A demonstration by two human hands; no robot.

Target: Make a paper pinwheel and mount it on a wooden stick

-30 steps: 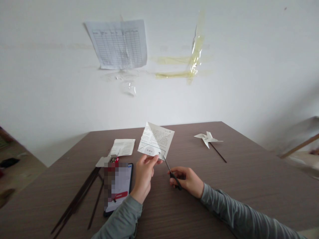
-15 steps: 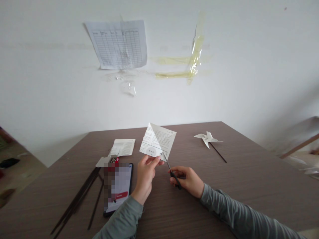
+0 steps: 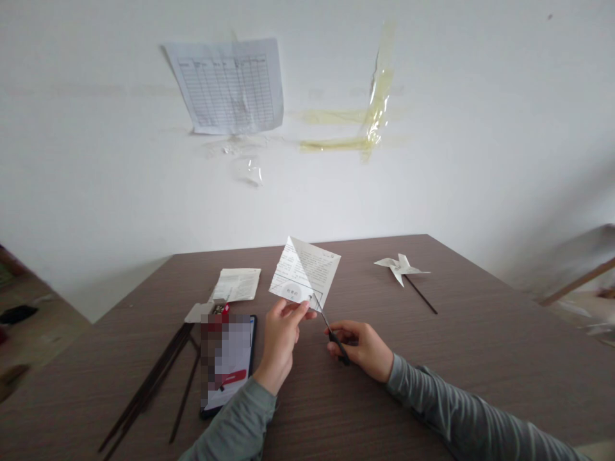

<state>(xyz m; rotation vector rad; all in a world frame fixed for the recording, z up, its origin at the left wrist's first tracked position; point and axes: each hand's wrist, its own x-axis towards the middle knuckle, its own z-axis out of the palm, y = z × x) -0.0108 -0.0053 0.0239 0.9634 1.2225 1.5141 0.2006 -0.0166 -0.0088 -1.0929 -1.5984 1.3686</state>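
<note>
Between thumb and fingers, my left hand (image 3: 282,342) pinches the lower edge of a square sheet of printed paper (image 3: 307,269), held up above the table. Crease lines run diagonally across the sheet. My right hand (image 3: 362,346) is closed round the dark handles of a pair of scissors (image 3: 339,347). The scissor blades point up and to the left, and they meet the paper at its lower right corner, beside my left fingertips. How deep the cut goes is too small to tell.
On the brown table (image 3: 471,358), a paper pinwheel (image 3: 400,267) on a dark stick lies to the right. To the left are stacked printed papers (image 3: 237,284), a small open box (image 3: 202,312), several dark sticks (image 3: 148,384) and a phone (image 3: 235,358). A wall stands behind.
The sheet has shifted very slightly to the right. Both hands and the scissors otherwise keep the same place and grip.
</note>
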